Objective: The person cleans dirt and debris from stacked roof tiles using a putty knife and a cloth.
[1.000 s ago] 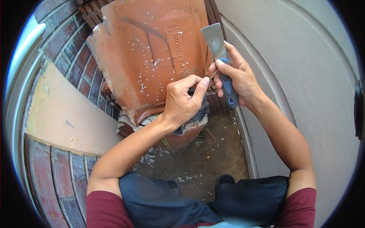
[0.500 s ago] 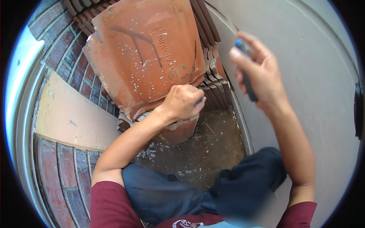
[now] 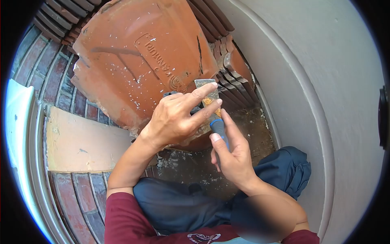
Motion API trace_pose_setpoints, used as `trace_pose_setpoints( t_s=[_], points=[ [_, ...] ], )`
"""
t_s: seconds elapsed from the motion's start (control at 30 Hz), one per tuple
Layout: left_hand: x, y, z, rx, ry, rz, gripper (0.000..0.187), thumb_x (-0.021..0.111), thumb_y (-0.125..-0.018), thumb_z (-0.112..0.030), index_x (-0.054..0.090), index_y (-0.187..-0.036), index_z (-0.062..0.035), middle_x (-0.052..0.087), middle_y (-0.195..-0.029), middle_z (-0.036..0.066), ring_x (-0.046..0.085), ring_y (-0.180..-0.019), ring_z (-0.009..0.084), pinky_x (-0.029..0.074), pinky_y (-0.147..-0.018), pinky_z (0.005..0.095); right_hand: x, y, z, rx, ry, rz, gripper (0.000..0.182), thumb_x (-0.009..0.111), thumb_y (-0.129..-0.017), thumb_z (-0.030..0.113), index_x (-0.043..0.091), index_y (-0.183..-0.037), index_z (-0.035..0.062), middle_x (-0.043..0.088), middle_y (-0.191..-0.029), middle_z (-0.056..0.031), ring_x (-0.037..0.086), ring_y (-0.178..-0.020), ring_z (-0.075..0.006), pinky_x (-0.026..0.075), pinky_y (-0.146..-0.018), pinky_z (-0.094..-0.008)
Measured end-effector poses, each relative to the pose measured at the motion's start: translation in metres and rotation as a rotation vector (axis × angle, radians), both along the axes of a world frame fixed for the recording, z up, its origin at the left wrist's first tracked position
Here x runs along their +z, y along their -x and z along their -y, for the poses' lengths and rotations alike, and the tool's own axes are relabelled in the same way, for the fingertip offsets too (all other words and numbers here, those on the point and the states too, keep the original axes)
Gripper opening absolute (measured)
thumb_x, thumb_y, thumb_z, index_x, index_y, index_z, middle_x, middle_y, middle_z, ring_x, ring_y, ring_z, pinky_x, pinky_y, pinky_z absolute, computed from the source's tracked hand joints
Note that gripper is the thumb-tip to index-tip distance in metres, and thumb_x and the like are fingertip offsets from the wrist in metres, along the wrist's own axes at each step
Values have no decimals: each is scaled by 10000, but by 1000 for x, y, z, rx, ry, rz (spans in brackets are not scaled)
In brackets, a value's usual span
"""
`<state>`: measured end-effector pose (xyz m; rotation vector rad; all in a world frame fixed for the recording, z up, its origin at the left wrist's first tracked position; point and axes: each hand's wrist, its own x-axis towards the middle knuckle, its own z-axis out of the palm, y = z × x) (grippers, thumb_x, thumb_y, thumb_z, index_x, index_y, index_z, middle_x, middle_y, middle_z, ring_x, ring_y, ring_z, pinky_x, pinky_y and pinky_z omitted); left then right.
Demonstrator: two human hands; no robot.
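The scraper is in your right hand, with your fingers wrapped round its handle. Two fingers of your left hand stretch across its blade, which has orange bits on it; I can't tell if that hand holds anything. Just past your left fingers is a big orange tile.

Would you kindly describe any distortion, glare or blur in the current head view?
In the head view, wide-angle distortion bows the lines of the grey wall; the pale left-hand trim looks washed out; a soft smudge blurs part of the right forearm; the scraper looks fairly sharp.
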<state>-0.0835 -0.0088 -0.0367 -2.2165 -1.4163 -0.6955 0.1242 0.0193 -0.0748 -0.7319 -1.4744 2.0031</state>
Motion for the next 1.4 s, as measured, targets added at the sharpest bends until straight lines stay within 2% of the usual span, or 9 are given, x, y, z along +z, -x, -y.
trace_pose_setpoints(
  t_s=[0.13,0.2,0.67,0.8,0.93,1.1,1.2,1.3,1.4],
  points=[
    [-11,11,6,184,56,-42,475,783,-703,-39,752,-1171,-113,676,-1321,178,723,-741,223,565,-589,316,-26,21,-8,-67,-413,53,598,627,-982,97,409,-1496,-117,648,-1249,-275,684,-1080,-353,535,-946,-389],
    [-17,16,7,249,48,-42,476,786,-701,-34,752,-1169,-108,676,-1326,175,722,-748,221,563,-599,317,-29,30,-17,-82,-498,30,585,632,-968,86,432,-1473,-130,635,-1279,-312,674,-1137,-399,521,-984,-406],
    [-21,20,3,333,-51,7,417,775,-696,21,757,-1110,-28,727,-1246,155,648,-637,197,555,-601,316,-25,52,-31,-6,-455,22,590,637,-952,64,434,-1472,-127,661,-1202,-311,709,-1068,-386,551,-915,-402],
    [-14,14,7,364,65,-22,396,769,-706,37,761,-1097,-26,737,-1234,138,646,-637,200,554,-601,321,-34,50,-27,-15,-448,-6,593,636,-948,54,429,-1473,-129,667,-1155,-309,717,-1025,-385,557,-884,-406],
    [-8,15,3,384,45,9,393,775,-715,36,756,-1102,-29,741,-1223,133,639,-631,204,555,-611,320,-23,54,-31,-33,-520,0,589,626,-945,42,426,-1471,-133,659,-1134,-321,713,-1002,-411,559,-866,-418],
    [1,4,11,423,177,-2,363,793,-713,20,760,-1070,-33,746,-1212,119,659,-665,210,568,-642,334,-34,46,-27,-22,-584,-16,594,621,-940,45,420,-1467,-142,648,-1138,-344,687,-1023,-471,544,-904,-448],
    [3,-1,15,448,267,-18,324,791,-724,5,756,-1046,-22,746,-1198,134,699,-719,232,581,-666,350,-33,37,-25,13,-500,22,585,621,-943,74,433,-1451,-146,647,-1166,-354,674,-1071,-489,537,-929,-451],
    [-7,-11,8,380,250,-17,301,778,-745,-17,752,-1046,-13,744,-1184,159,719,-752,245,591,-684,355,-28,22,-28,18,-397,108,562,622,-943,89,459,-1425,-152,649,-1191,-354,679,-1088,-473,539,-931,-448],
    [-42,-19,-6,322,255,-3,383,734,-779,-50,712,-1160,-12,718,-1232,189,735,-767,271,598,-696,372,-29,8,-36,-29,-363,213,552,616,-946,106,476,-1414,-152,658,-1205,-347,689,-1095,-448,541,-931,-441]
  ],
)
